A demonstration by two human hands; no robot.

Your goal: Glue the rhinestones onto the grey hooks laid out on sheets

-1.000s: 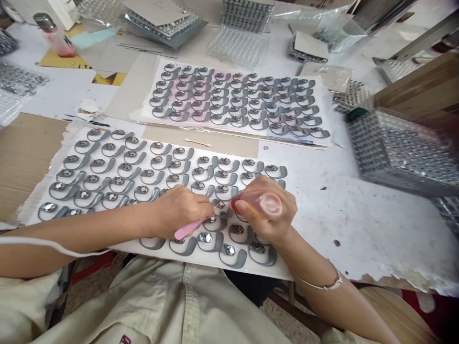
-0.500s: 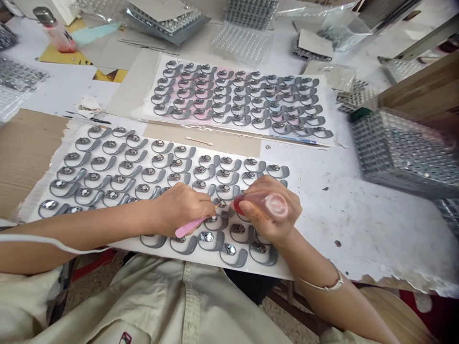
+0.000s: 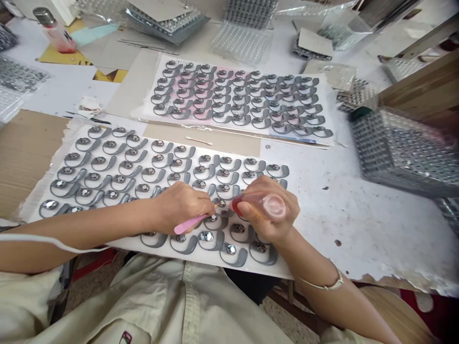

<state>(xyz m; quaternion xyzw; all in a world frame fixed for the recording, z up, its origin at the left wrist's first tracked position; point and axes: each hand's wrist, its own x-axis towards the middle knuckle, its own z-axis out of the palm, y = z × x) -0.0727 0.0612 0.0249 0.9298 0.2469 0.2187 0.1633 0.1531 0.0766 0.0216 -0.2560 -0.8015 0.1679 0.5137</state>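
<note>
My left hand [image 3: 182,205] is closed around a thin tool with a flat pink handle [image 3: 189,224]. Its yellowish tip reaches a round metal setting [image 3: 220,203] on the near sheet. In my right hand [image 3: 274,215] is a small translucent squeeze bottle [image 3: 261,204], tilted with its round base towards me and its red end pointing left at the same setting. Whether the bottle touches the piece I cannot tell. Rows of grey curved bands with round, stone-topped settings lie on the white near sheet [image 3: 134,129]; my hands and left forearm hide some of them.
Behind lies a second sheet [image 3: 147,112] with similar pieces. A cotton swab [image 3: 199,141] rests between the sheets. Stacked studded trays [image 3: 405,153] stand at the right. At the back left are a bottle with pink liquid [image 3: 59,36] and a crumpled tissue [image 3: 89,107].
The bottle in my right hand has shifted very slightly left. The pink-handled tool has tilted a touch; both hands otherwise keep their places.
</note>
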